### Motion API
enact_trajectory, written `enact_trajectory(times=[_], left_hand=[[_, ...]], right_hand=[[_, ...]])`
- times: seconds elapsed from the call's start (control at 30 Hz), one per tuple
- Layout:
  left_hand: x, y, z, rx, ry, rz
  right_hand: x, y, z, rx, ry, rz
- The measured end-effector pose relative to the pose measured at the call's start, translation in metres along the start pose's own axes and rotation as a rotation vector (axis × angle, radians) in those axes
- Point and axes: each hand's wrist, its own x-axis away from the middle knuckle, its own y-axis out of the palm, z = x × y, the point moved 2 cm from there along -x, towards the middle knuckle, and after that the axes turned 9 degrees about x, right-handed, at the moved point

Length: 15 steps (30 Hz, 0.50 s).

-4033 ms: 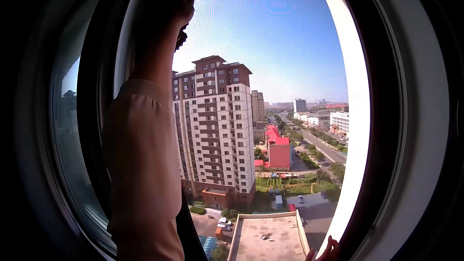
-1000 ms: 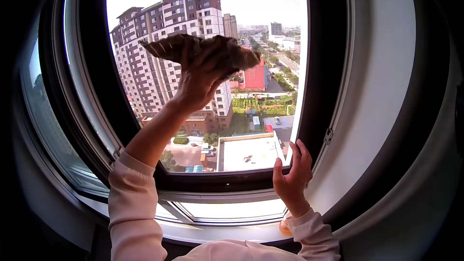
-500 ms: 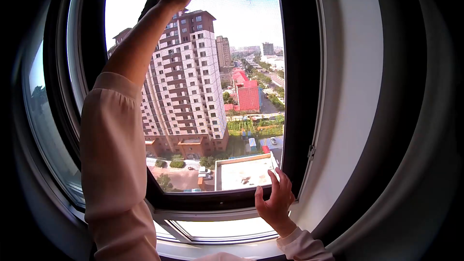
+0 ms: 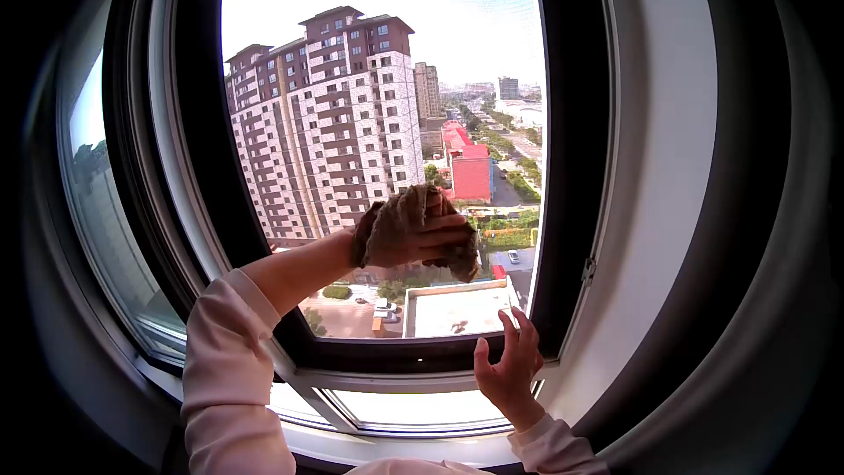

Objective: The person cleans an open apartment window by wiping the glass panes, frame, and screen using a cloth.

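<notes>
A crumpled brown cloth [image 4: 400, 222] lies bunched around my left hand [image 4: 413, 244], whose fingers wrap over it against the window screen [image 4: 475, 18]. The left forearm reaches in from the lower left, at the lower middle of the pane. My right hand [image 4: 510, 361] is at the lower right corner of the dark window frame [image 4: 387, 354], fingers apart and curved, with nothing in it. Its fingertips are near or on the frame; contact is hard to tell.
An opened glass sash [image 4: 114, 211] stands at the left. A small metal latch [image 4: 588, 271] is on the right side of the frame. Below runs a white sill [image 4: 404, 449]. Outside are a tall building [image 4: 334, 123], a red-roofed building [image 4: 470, 171] and a road.
My left hand has come down with the cloth from the top of the screen to its lower middle. My right hand stays by the lower right corner of the frame, fingers still apart.
</notes>
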Motion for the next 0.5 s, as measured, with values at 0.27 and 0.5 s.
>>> enact_trajectory(times=[0.27,0.5], left_hand=[[0.006,-0.202,-0.137,-0.656,-0.269,0.745],[0.086,0.019,0.012,-0.242,-0.191,0.265]], right_hand=[[-0.010,0.029,-0.002,-0.047,-0.037,-0.027],[-0.003,0.039,-0.015,-0.045,-0.051,-0.044]])
